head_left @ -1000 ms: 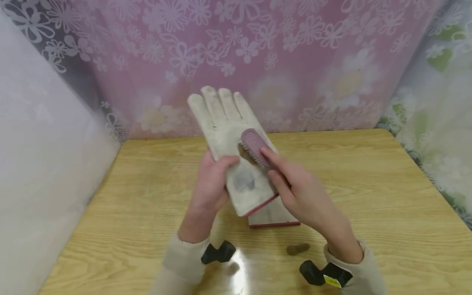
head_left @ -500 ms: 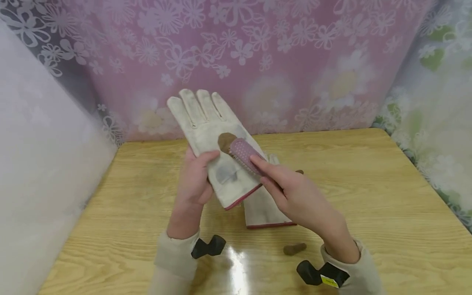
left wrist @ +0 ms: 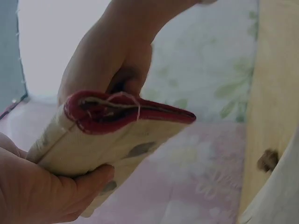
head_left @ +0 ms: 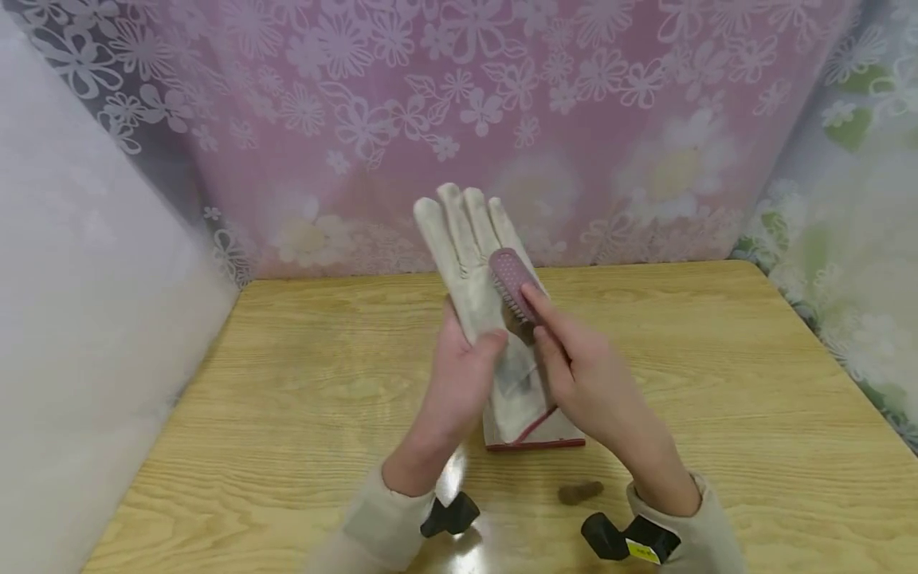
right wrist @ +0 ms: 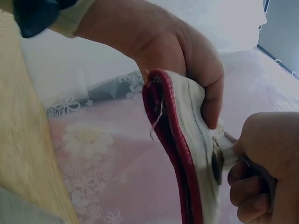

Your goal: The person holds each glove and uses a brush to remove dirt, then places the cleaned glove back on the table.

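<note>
A cream work glove (head_left: 473,307) with red cuff edging is held up over the table, fingers pointing away. My left hand (head_left: 462,375) grips its side, thumb across the face. In my right hand (head_left: 598,375) is a purple dotted brush (head_left: 508,267), its bristles against the glove at a brown patch (head_left: 521,328). A grey smudge (head_left: 518,379) lies nearer the cuff. The left wrist view looks into the cuff opening (left wrist: 107,112), where a loose thread hangs. From the right wrist, the bristles (right wrist: 227,151) touch the glove face.
Below the held glove, a second cream glove (head_left: 562,434) lies on the wooden table (head_left: 323,430), mostly hidden. A small brown lumpy piece (head_left: 581,493) sits near my right wrist. Flowered pink sheeting (head_left: 402,159) hangs behind the table.
Over the last half second, the glove has moved right and slightly down and turned more edge-on. The brush head has shifted up towards the glove's fingers, covering more of the brown patch.
</note>
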### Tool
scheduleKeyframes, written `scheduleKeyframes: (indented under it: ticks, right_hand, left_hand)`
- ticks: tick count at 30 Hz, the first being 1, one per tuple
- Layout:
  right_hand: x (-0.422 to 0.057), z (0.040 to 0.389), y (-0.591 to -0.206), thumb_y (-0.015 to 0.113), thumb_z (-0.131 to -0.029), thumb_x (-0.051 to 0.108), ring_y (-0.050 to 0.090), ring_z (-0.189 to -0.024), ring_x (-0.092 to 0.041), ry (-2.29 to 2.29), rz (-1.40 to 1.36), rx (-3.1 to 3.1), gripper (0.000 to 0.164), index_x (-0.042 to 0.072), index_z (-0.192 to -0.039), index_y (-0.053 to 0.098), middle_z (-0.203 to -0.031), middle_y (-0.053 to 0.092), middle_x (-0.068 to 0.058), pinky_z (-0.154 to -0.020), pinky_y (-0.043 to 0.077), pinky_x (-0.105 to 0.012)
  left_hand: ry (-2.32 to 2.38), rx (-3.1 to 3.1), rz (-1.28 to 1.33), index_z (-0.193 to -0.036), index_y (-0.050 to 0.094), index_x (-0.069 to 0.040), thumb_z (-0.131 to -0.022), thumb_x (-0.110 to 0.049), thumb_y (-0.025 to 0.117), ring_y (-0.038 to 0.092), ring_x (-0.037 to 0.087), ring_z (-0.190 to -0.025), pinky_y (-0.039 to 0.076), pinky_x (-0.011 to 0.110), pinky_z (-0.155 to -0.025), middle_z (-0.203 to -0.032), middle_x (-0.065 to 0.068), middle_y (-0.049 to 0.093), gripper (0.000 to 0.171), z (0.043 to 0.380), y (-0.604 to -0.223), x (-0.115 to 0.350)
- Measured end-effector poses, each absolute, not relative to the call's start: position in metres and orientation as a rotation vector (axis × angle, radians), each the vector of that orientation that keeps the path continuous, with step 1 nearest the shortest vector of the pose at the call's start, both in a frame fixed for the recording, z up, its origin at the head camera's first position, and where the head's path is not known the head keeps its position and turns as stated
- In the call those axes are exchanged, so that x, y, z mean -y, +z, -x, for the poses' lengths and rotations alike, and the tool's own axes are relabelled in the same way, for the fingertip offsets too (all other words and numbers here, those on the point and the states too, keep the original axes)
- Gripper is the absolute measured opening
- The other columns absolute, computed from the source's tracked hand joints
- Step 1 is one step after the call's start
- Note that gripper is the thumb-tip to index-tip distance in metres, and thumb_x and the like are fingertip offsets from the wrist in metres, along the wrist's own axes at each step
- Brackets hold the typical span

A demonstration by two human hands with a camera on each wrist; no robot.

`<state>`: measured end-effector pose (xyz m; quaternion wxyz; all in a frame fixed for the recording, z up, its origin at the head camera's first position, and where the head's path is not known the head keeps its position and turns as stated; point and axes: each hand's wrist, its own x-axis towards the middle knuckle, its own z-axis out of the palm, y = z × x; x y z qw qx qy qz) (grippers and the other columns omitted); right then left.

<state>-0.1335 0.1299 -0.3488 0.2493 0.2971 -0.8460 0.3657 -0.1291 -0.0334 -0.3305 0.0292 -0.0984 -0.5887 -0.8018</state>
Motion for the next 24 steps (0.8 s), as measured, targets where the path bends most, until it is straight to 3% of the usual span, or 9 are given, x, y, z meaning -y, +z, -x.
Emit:
scheduleKeyframes:
  ticks: [4,7,11,17,24]
  right_hand:
    - [-0.135,0.137,-0.349,0.059,-0.096,-0.001,0.064,-0.110,-0.025,1.004,-0.784,2.230,0.054,0.014,-0.146,0.051,-0.128,0.064,-0.016,-0.083,0.053,-0.043]
    - [-0.135,0.137,-0.348,0.063,-0.093,0.000,0.062,-0.082,-0.018,0.905,-0.870,2.205,0.053,0.012,-0.143,0.054,-0.103,0.070,-0.011,-0.068,0.050,-0.035]
    - [-0.131,0.131,-0.350,0.065,-0.092,0.005,0.042,-0.063,-0.008,0.808,-0.973,2.254,0.052,0.015,-0.143,0.055,-0.079,0.058,0.001,-0.056,0.039,-0.024]
    - [-0.125,0.128,-0.352,0.066,-0.091,0.004,0.034,-0.058,-0.006,0.792,-1.001,2.266,0.055,0.016,-0.144,0.055,-0.077,0.052,0.003,-0.052,0.036,-0.020]
    - [-0.130,0.131,-0.351,0.066,-0.088,-0.004,0.041,-0.060,-0.007,0.919,-0.908,2.155,0.055,0.011,-0.141,0.057,-0.077,0.059,-0.003,-0.052,0.036,-0.019]
  left_hand:
    - [-2.559,1.831,0.302,-0.152,0.025,-0.011,-0.089,0.010,0.043,0.054,0.029,-0.126,0.050,0.041,-0.100,-0.143,0.016,0.049,0.069,0.130,-0.333,0.027]
    - [-2.639,1.666,0.208,-0.151,0.026,-0.012,-0.090,0.011,0.042,0.055,0.031,-0.123,0.051,0.043,-0.098,-0.141,0.018,0.049,0.067,0.136,-0.329,0.041]
    - [-2.639,1.401,0.145,-0.152,0.022,-0.011,-0.092,0.013,0.037,0.048,0.029,-0.130,0.045,0.045,-0.106,-0.144,0.015,0.043,0.066,0.144,-0.320,0.068]
    - [-2.613,1.279,0.114,-0.149,0.027,-0.005,-0.093,0.013,0.035,0.045,0.027,-0.132,0.040,0.047,-0.110,-0.142,0.013,0.043,0.060,0.146,-0.314,0.082]
    - [-2.600,1.624,0.260,-0.155,0.019,-0.015,-0.091,0.012,0.038,0.046,0.031,-0.134,0.045,0.046,-0.105,-0.149,0.013,0.042,0.072,0.131,-0.324,0.045]
